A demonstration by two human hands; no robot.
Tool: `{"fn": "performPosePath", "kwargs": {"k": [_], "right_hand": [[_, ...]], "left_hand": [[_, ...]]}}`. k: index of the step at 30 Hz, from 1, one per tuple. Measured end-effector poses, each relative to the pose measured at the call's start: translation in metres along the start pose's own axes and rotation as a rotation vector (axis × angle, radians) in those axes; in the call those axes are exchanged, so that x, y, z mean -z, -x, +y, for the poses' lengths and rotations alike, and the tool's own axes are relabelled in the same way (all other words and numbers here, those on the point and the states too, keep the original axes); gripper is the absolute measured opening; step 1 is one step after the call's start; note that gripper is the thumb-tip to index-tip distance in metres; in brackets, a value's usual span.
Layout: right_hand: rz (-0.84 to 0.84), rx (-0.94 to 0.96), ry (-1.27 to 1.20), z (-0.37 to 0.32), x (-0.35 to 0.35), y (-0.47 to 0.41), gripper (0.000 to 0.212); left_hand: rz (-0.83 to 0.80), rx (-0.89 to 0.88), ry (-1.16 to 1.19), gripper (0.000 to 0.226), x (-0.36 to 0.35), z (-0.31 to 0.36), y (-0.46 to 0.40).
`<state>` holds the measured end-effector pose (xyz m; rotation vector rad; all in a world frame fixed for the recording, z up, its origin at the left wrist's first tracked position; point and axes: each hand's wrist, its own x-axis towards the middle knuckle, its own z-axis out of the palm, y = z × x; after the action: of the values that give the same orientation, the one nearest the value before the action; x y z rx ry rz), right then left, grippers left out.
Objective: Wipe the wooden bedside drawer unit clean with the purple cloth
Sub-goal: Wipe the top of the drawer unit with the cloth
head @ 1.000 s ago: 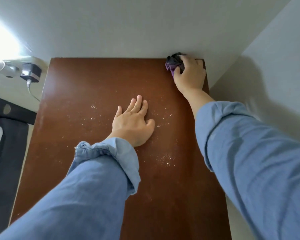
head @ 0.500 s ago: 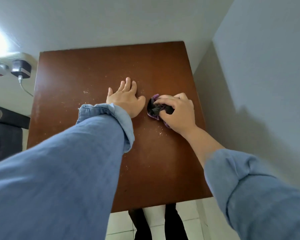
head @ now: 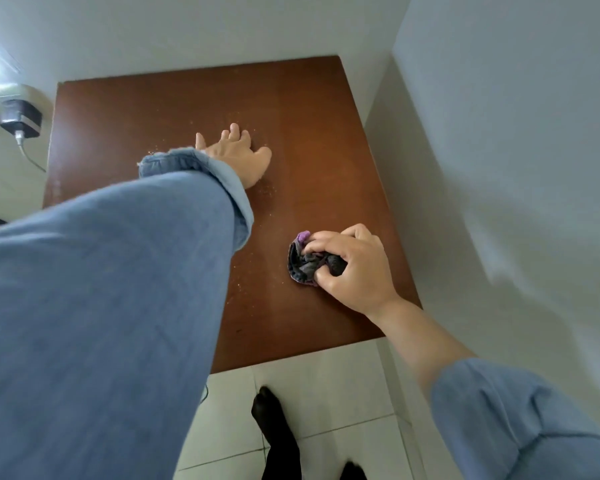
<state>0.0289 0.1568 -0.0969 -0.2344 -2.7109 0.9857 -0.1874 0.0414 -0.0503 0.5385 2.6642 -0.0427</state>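
Observation:
I look down on the brown top of the wooden bedside drawer unit (head: 160,112), speckled with pale crumbs around its middle. My right hand (head: 354,268) grips the crumpled purple cloth (head: 303,263) and presses it on the top near the front right corner. My left hand (head: 239,155) lies flat, palm down, fingers spread, on the middle of the top, with nothing in it. Blue sleeves cover both arms, and the left sleeve hides the front left part of the top.
White walls close in behind and to the right of the unit. A black charger (head: 21,119) with a white cable sits in a wall socket at the left. Pale floor tiles (head: 326,393) and my dark-socked feet (head: 274,427) show below the front edge.
My right hand has dragged the cloth from the far right corner across the top toward the front right corner. The left hand has stayed flat in the middle. The view has pulled back.

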Motion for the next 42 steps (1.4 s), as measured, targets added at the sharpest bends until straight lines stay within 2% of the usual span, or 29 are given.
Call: {"fn": "performPosePath", "kwargs": {"k": [4, 10, 17, 20, 22, 24, 27, 30, 34, 37, 42], "right_hand": [[-0.011, 0.004, -0.007, -0.002, 0.003, 0.013, 0.031], [-0.036, -0.029, -0.011, -0.008, 0.013, 0.030, 0.031], [-0.003, 0.047, 0.027, -0.001, 0.021, 0.092, 0.032], [-0.061, 0.082, 0.030, -0.004, 0.035, 0.110, 0.031], [-0.122, -0.017, -0.053, -0.006, 0.049, 0.119, 0.031], [-0.155, -0.208, -0.267, -0.003, 0.065, 0.113, 0.029], [-0.022, -0.284, -0.407, 0.005, 0.087, 0.068, 0.025], [0.052, -0.269, -0.335, 0.015, 0.093, 0.001, 0.025], [-0.053, -0.265, -0.127, 0.046, 0.066, -0.051, 0.040], [-0.106, -0.248, 0.032, 0.056, 0.051, -0.043, 0.043], [0.038, -0.131, 0.083, 0.045, 0.052, 0.029, 0.035]], "left_hand": [[0.010, 0.030, -0.006, 0.062, 0.002, 0.018, 0.034], [-0.066, 0.084, 0.016, 0.063, -0.044, 0.025, 0.107], [-0.030, 0.020, 0.084, 0.065, -0.060, 0.017, 0.121], [-0.033, 0.021, 0.105, 0.065, -0.059, 0.015, 0.124], [-0.021, 0.016, 0.105, 0.066, -0.060, 0.016, 0.125], [0.006, 0.013, 0.090, 0.066, -0.065, 0.015, 0.126], [0.027, 0.006, 0.067, 0.066, -0.069, 0.013, 0.126], [0.037, 0.011, 0.057, 0.066, -0.068, 0.014, 0.122], [0.078, 0.010, 0.074, 0.067, -0.076, 0.012, 0.121], [0.096, 0.024, 0.113, 0.069, -0.076, 0.013, 0.119], [0.086, 0.034, 0.128, 0.069, -0.073, 0.015, 0.122]]}}
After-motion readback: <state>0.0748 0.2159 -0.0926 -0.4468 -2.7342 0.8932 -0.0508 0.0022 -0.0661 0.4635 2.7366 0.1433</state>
